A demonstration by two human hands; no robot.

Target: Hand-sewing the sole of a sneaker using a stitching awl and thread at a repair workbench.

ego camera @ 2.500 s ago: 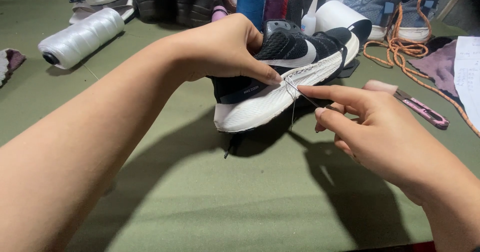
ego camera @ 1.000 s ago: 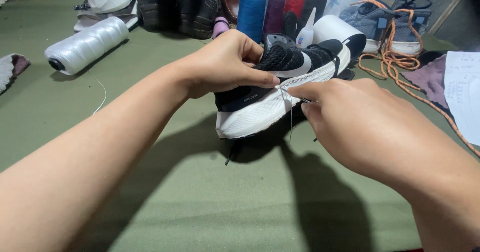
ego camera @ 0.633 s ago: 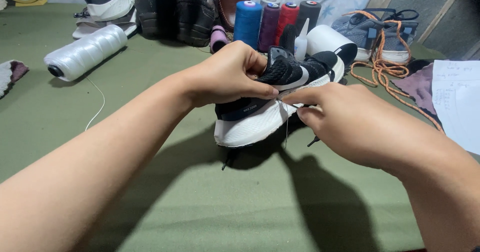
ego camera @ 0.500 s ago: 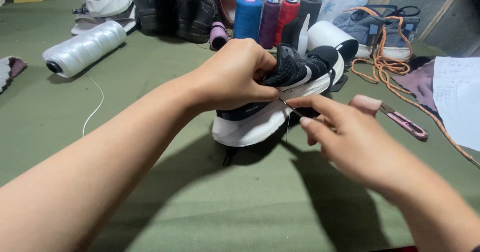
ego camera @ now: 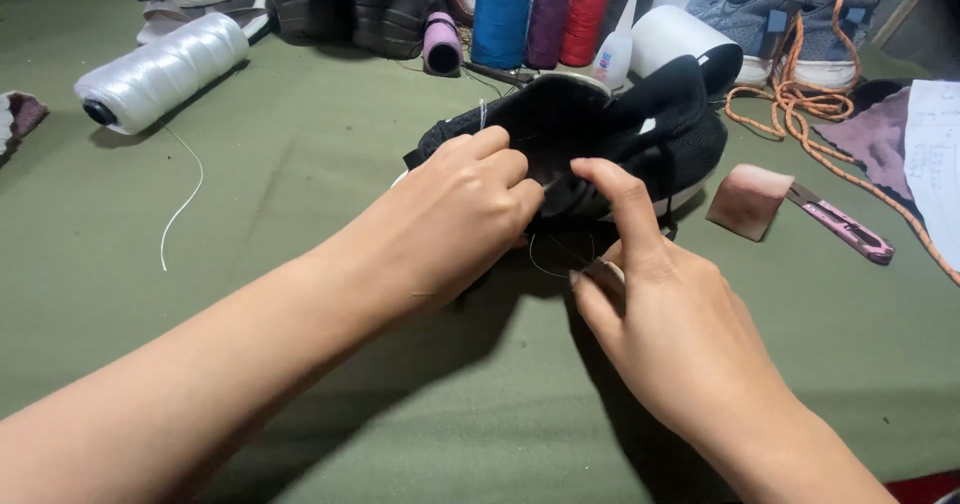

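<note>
1. Black knit sports shoe with a white sole (ego camera: 640,134): it is laid on its side near the middle of the green cloth-covered table (ego camera: 300,184), opening turned toward the wearer of the camera. The upper is judged soft and easily crushed, the sole stiffer and springy; the whole is judged light. It is best taken by the sole edge or heel, where the shape is kept.
2. Left hand (ego camera: 455,214): it is closed over the near side of the shoe, fingers curled onto the upper and collar, so that the shoe is pinned in place.
3. Right hand (ego camera: 660,304): the forefinger is pressed against the upper, and the thumb and remaining fingers are drawn in below it. A thin dark thread (ego camera: 545,259) is seen looping beside them; whether a needle is pinched cannot be told.
4. Tan leather scrap (ego camera: 748,200) and pink-handled knife (ego camera: 845,232): they are placed just right of the shoe.
5. Large white thread cone (ego camera: 160,69): it is laid well apart at far left, a loose strand trailing from it.
6. Upright blue, purple and red thread spools (ego camera: 545,9): they are ranged behind the shoe, beside a small glue bottle (ego camera: 612,49).
7. Orange cord (ego camera: 800,104): it is coiled at far right.
</note>
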